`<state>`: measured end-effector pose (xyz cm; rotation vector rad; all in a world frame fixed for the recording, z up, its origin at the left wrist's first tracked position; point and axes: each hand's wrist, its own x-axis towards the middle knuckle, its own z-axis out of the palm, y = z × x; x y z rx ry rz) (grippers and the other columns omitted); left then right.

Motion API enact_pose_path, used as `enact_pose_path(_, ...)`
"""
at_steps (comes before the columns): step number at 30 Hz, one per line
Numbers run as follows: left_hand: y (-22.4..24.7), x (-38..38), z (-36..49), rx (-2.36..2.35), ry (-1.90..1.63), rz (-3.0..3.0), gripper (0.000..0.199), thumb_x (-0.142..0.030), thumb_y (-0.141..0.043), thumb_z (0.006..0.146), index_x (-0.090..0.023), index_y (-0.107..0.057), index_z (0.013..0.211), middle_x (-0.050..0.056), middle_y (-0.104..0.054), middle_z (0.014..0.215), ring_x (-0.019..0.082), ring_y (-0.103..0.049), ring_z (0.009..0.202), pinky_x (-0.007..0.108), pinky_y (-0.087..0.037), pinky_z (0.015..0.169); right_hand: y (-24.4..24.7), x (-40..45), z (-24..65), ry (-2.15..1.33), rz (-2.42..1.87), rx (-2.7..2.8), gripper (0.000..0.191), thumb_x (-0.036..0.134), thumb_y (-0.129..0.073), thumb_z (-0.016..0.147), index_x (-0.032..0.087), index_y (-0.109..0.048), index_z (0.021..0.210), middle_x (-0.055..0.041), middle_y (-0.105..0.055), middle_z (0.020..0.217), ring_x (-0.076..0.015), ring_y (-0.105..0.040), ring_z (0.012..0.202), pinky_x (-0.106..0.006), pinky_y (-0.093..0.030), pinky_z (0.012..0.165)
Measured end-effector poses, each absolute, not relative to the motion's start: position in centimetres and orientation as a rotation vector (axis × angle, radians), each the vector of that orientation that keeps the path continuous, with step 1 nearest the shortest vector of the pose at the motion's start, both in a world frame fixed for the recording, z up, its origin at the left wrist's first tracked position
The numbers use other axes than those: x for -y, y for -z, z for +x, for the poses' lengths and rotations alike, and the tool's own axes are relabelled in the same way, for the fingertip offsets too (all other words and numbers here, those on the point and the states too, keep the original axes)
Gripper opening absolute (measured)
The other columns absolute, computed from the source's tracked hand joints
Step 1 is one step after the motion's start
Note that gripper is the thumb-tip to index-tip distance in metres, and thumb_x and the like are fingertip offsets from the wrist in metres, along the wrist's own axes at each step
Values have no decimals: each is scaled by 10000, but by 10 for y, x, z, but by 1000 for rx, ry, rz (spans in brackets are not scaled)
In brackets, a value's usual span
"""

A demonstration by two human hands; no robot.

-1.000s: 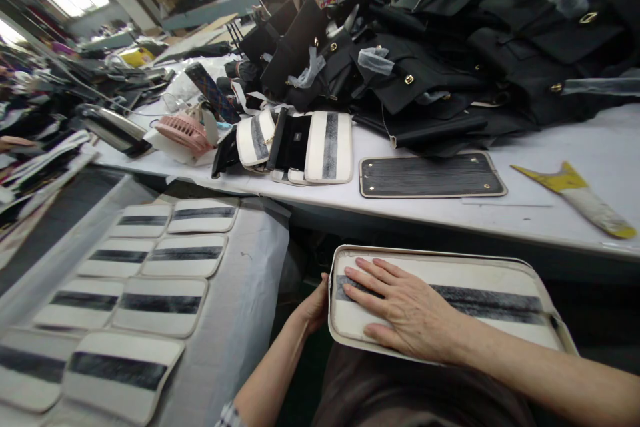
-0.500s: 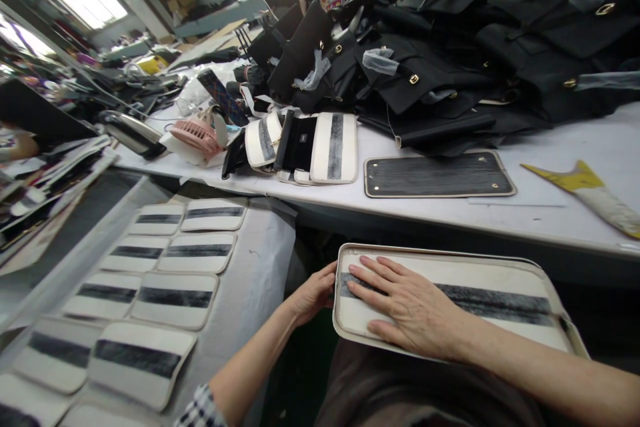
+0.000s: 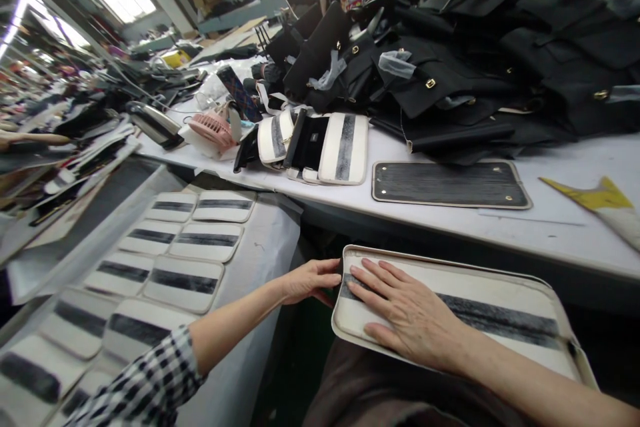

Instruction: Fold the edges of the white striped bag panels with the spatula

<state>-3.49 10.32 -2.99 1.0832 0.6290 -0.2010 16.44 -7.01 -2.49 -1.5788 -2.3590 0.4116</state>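
A long cream bag panel (image 3: 500,290) with a raised rim and a dark stripe along its middle rests on my lap. My right hand (image 3: 407,313) lies flat on its left part, fingers spread, palm over the stripe. At the panel's left end is my left hand (image 3: 307,282), its fingers stretched towards the edge; the tips are at the rim, partly hidden. Smaller cream pieces with dark stripes (image 3: 187,280) are laid in rows on the left table, near my left sleeve.
On the white table (image 3: 450,227) ahead lies a dark ribbed base panel (image 3: 450,183) beside a yellow-and-white piece (image 3: 607,197). Black bags (image 3: 440,60) are heaped behind. Further left stand striped cream pieces (image 3: 345,147), a pink fan (image 3: 213,130) and a metal flask (image 3: 153,123). People work farther back.
My left hand has straightened at the panel's left end, with more of its forearm and checked sleeve in view. The right hand stays flat on the panel. The camera view has shifted slightly left.
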Motion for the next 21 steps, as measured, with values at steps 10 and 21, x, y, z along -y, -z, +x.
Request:
enact_pose_path(10,20,-96,-34,-616,194,1176,604,-475,-659,845,-304,-487,1398,108,-570,1339,316,-549,1186,303,-582,662,25,71,163,-385,-1581,2374,643,420,-528,947,209,-311,1514,-88,-187,1581,-283,-146,1459,-498,-208,1193)
enact_pose_path(21,37,-65,-42,-822,75,1239,574,-542,-528,913,-308,-436,1429,64,-537,1388,282,-527,1205,238,-520,658,26,71,164,-341,-1594,2372,691,410,-533,942,211,-242,1537,-62,-142,1593,-269,-143,1462,-494,-243,1186)
